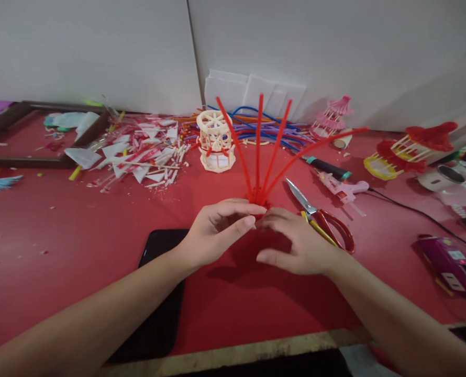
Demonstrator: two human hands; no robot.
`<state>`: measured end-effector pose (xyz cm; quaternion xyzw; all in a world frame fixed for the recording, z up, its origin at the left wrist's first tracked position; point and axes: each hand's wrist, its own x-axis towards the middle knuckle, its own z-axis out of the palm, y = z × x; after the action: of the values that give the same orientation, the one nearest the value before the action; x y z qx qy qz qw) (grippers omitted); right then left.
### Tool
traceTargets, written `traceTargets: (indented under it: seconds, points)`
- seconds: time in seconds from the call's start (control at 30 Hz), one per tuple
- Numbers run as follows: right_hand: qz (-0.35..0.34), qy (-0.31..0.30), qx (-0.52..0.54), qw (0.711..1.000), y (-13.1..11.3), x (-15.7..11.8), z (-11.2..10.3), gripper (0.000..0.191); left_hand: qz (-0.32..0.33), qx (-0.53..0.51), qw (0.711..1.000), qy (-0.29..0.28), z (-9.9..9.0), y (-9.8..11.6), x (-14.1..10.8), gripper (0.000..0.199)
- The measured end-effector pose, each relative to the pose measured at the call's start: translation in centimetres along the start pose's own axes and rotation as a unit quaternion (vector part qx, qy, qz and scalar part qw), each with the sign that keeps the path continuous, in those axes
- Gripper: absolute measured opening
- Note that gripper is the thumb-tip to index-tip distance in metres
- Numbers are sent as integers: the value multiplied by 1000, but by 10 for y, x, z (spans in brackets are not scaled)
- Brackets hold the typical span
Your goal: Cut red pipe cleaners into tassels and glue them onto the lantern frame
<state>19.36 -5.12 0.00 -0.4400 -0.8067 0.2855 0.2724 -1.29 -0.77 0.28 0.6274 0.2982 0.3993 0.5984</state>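
Nearest the camera, the pale front edge of the surface (233, 309) runs below both wrists. The left hand (258, 215), partly curled, meets the base of the red fuzzy stems (258, 152); its grip is unclear. The right hand (261, 240) is half-open beside it, thumb apart, scissors (327, 222) just right.

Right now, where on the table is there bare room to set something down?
Left of the black phone, the table is open except for crumbs; so is the stretch between the scissors and purple box. Scraps and pipe cleaners crowd the back.
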Motion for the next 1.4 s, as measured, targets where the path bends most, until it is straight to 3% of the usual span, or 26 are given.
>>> traceTargets:
  seconds: [0.07, 0.13, 0.23, 0.33, 0.43, 0.53, 0.7, 0.87, 1.03, 1.2, 1.4]
  points:
    - [51, 78, 114, 989, 0, 1, -1, 36, -21, -20, 999, -34, -1, 3, -1, 15]
    - [93, 106, 222, 965, 1, 2, 0, 34, -53, -45, 994, -79, -2, 5, 0, 14]
    - [116, 42, 357, 926, 3, 1, 3, 36, -99, -101, 979, -144, -1, 7, 1, 10]
    - [121, 21, 439, 890, 3, 0, 6, 34, -132, -142, 967, -165, 0, 5, 1, 12]
    - [126, 45, 445, 886, 2, 1, 5, 30, -157, -147, 961, -171, 1, 2, 0, 14]
    - [150, 81, 392, 904, 1, 3, 4, 29, -155, -141, 963, -168, 2, 1, 0, 15]
    - [192, 148, 338, 909, 3, 5, 5, 34, -104, -113, 980, -130, 3, -2, -1, 23]
    - [173, 174, 312, 918, 3, 6, 9, 20, -122, -120, 981, -89, 4, -11, 0, 22]
    - [115, 151, 361, 913, 1, 7, 13, 17, -267, -236, 923, -143, 1, -8, 4, 33]
    - [84, 98, 377, 917, -3, 8, 15, 21, -347, -263, 871, -226, -4, -3, 4, 33]
    - [83, 50, 405, 909, -2, 9, 14, 19, -373, -232, 866, -238, -7, -5, 4, 30]
